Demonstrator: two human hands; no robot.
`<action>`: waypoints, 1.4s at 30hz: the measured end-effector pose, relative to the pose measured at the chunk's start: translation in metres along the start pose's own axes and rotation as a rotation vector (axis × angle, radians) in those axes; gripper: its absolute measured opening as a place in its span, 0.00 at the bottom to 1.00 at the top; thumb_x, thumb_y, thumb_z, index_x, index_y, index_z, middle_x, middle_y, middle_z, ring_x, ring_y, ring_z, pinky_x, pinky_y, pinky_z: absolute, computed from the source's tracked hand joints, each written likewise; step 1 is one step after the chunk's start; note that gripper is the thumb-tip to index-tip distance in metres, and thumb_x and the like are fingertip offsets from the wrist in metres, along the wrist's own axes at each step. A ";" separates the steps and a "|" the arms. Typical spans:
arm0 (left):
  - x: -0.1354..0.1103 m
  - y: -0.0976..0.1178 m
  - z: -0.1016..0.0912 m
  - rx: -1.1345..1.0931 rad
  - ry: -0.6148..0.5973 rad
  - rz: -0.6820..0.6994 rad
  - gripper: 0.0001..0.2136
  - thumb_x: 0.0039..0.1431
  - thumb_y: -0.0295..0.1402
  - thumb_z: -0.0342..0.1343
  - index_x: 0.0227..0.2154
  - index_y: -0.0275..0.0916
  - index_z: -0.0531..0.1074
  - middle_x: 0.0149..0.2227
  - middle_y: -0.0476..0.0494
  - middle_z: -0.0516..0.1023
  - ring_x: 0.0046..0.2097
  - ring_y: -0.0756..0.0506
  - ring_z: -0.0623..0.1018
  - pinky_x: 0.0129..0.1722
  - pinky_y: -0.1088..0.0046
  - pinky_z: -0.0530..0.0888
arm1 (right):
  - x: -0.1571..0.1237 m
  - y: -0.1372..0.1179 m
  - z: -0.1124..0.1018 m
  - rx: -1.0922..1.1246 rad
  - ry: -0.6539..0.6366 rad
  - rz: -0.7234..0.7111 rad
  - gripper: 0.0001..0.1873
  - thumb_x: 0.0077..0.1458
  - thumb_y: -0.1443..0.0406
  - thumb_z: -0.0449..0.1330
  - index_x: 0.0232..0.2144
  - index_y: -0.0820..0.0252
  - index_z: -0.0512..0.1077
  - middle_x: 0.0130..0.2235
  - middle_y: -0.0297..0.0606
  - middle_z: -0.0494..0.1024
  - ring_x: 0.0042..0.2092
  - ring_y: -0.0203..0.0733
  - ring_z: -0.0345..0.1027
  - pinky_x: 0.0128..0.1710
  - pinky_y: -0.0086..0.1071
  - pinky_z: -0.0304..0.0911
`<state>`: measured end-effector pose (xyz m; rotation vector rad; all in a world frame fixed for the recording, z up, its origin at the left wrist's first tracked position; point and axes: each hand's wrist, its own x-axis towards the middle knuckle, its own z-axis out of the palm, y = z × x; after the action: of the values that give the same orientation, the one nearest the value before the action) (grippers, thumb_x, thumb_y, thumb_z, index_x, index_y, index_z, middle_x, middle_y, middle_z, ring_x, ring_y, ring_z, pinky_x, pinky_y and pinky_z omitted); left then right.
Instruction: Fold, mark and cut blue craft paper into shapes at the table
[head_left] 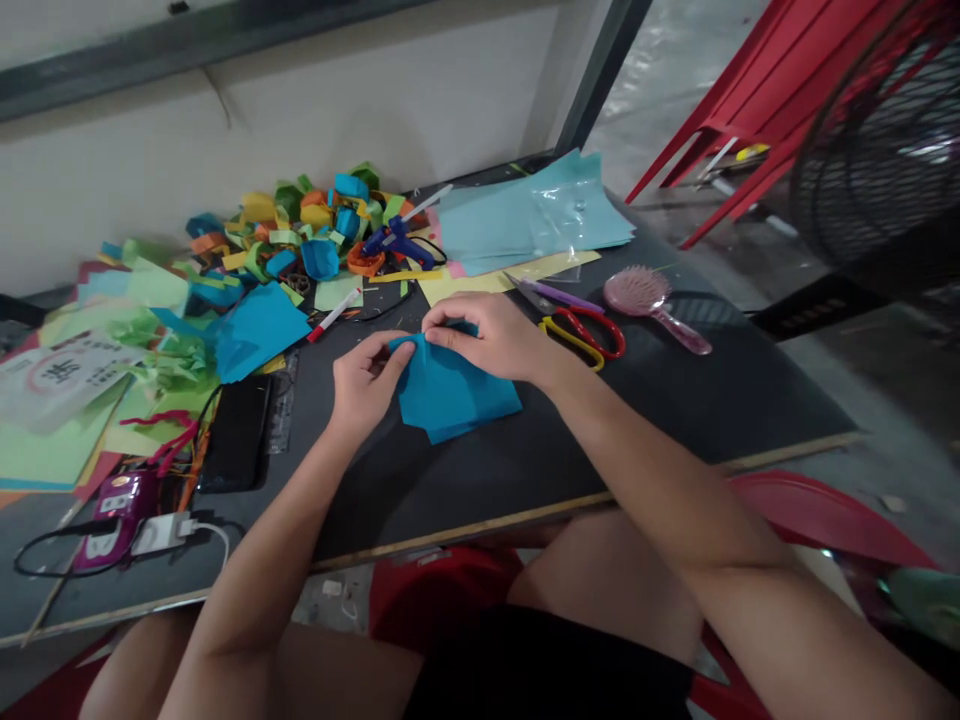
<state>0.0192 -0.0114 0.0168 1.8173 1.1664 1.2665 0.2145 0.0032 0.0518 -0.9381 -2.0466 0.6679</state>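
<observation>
A sheet of blue paper with folded, uneven edges is held just over the dark table. My left hand pinches its upper left corner between thumb and fingers. Close beside it, my right hand grips the top edge, thumb and forefinger pressed together on the paper. The two sets of fingertips almost meet. Scissors with red and yellow handles lie to the right of my right hand. A red and white marker rests beyond my left hand, near more blue paper.
Small folded paper pieces heap up along the wall, with a blue glue gun beside them. Light blue sheets lie at the back. A pink hairbrush is on the right, a phone on the left. A fan stands past the table.
</observation>
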 end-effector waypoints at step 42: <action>-0.002 -0.002 0.007 -0.019 -0.138 0.060 0.15 0.62 0.47 0.54 0.36 0.39 0.72 0.33 0.47 0.75 0.28 0.53 0.69 0.24 0.78 0.64 | -0.021 0.009 0.021 0.256 0.094 0.100 0.09 0.57 0.61 0.58 0.30 0.61 0.74 0.32 0.36 0.78 0.35 0.38 0.69 0.35 0.31 0.63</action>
<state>0.0251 -0.0128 0.0118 1.9062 1.0285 1.1605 0.2094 -0.0114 0.0247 -0.9074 -1.7906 0.8992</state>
